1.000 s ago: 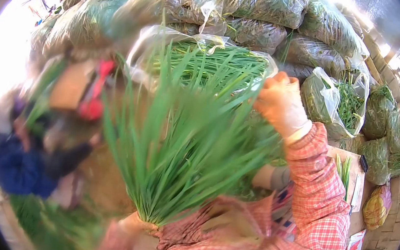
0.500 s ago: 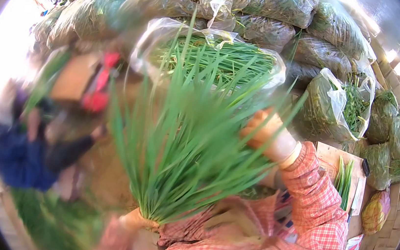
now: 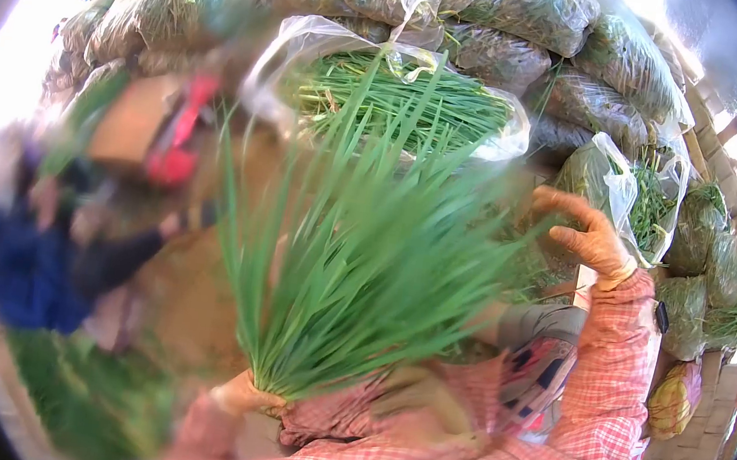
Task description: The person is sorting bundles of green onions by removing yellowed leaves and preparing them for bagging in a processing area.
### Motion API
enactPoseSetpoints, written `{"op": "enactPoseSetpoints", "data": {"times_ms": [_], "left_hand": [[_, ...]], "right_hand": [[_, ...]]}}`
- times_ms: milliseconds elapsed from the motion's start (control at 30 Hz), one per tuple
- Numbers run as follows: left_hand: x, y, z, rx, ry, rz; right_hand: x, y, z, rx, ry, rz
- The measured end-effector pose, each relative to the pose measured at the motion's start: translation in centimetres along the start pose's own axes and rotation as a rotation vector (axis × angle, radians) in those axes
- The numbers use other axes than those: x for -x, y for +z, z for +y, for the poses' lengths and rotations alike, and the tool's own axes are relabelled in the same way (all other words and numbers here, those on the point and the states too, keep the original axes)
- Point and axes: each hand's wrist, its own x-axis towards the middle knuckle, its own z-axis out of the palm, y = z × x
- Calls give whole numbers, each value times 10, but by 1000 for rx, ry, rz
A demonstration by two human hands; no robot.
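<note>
Left hand [image 3: 239, 394], gloved, was clamped around the base of a bunch of green chives [image 3: 355, 265] low in the view — blades fanned up and out toward the right, tips blurred. Right hand [image 3: 588, 234], also gloved, was off the bunch, up at the right edge of the fan with fingers spread apart, gripping nothing; whether it brushed the outermost blades could not be told. Both arms wore a red-and-white checked sleeve [image 3: 609, 394]. Right behind the bunch sat an open clear plastic bag [image 3: 402, 97] full of the same greens, mouth toward the camera. Above and around it — a stack of packed bags [image 3: 503, 9] of greens, tied shut. Another open bag of greens [image 3: 627, 196] stood just beyond the right hand. Smaller bundles [image 3: 727, 271] lay at far right, and a yellow net sack [image 3: 672, 401] sat lower right beside the sleeve. At the left another person in a blue top [image 3: 19, 263] was heavily blurred, with something red [image 3: 174, 140] and a brown cardboard piece [image 3: 130, 126] near them.
</note>
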Motion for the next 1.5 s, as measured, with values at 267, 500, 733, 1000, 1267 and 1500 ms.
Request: {"op": "enactPoseSetpoints", "data": {"times_ms": [267, 500, 733, 1000, 1267, 1500], "left_hand": [[-3, -9, -5, -99, 26, 84], [6, 4, 11, -145, -22, 92], [4, 13, 17, -193, -17, 183], [10, 7, 15, -167, 16, 202], [18, -14, -4, -101, -42, 161], [15, -26, -20, -103, 8, 112]], "right_hand": [[-36, 6, -61, 576, -229, 363], [-58, 64, -24, 655, -308, -57], [-56, 83, -29, 215, -2, -273], [-60, 104, -40, 264, -106, -331], [-69, 62, -20, 541, -308, 11], [-13, -28, 37, 635, 215, 276]]}}
